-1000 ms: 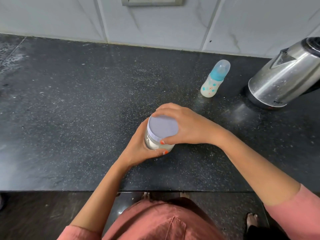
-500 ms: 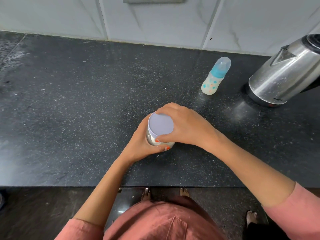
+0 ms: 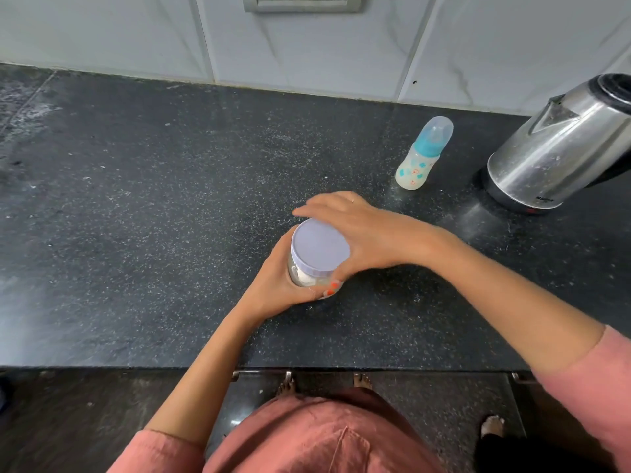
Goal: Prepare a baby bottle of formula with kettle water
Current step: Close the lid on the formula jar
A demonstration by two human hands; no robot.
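Observation:
A clear jar of white formula powder (image 3: 302,276) stands on the black counter (image 3: 153,216), capped with a pale lilac lid (image 3: 320,246). My left hand (image 3: 276,285) wraps around the jar's body from the left. My right hand (image 3: 358,233) grips the lid's rim from the right, fingers curling over its far edge. A small baby bottle (image 3: 421,155) with a teal collar and a clear cap stands upright at the back right. The steel electric kettle (image 3: 560,145) sits on its base at the far right, lid shut.
White tiled wall (image 3: 307,56) runs along the back of the counter, with a switch plate (image 3: 302,3) at the top. The counter's front edge (image 3: 136,367) is near me. A bare foot (image 3: 491,425) of another person shows at the lower right.
My right hand has turned on the lid, its fingers now reaching further over the far side. The jar stays in the same spot in my left hand.

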